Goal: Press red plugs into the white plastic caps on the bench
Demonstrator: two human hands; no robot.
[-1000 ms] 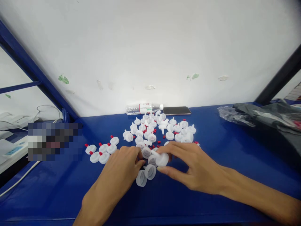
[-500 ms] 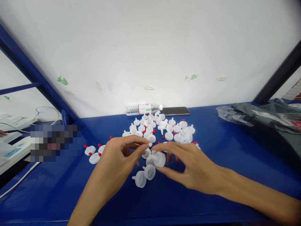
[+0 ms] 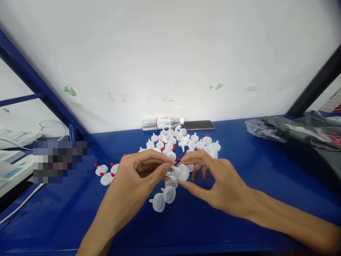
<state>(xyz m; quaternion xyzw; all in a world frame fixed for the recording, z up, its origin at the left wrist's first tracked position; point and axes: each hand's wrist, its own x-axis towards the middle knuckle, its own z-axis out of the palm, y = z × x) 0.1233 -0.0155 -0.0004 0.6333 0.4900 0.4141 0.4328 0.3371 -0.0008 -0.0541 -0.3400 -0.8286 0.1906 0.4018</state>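
Above the blue desk, near its middle, one white spouted cap is held up between the person's two hands. Right hand: grip closed to the cap's width, forefinger above and thumb below, cap retained. Left hand: grip drawn to a near pinch at the spout end; from where I stand I cannot tell what, if anything, it has hold of. On the near side, two loose caps lie on their sides. Beyond the hands, a heap of white caps mixed with red stoppers crowds the area, partly screened by the fingers. Leftward, red-tipped caps are partly obscured by the left hand. Against the wall, a clear bottle lies beside a dark phone, both bordering the heap. Far right, crumpled clear plastic adjoins grey material.
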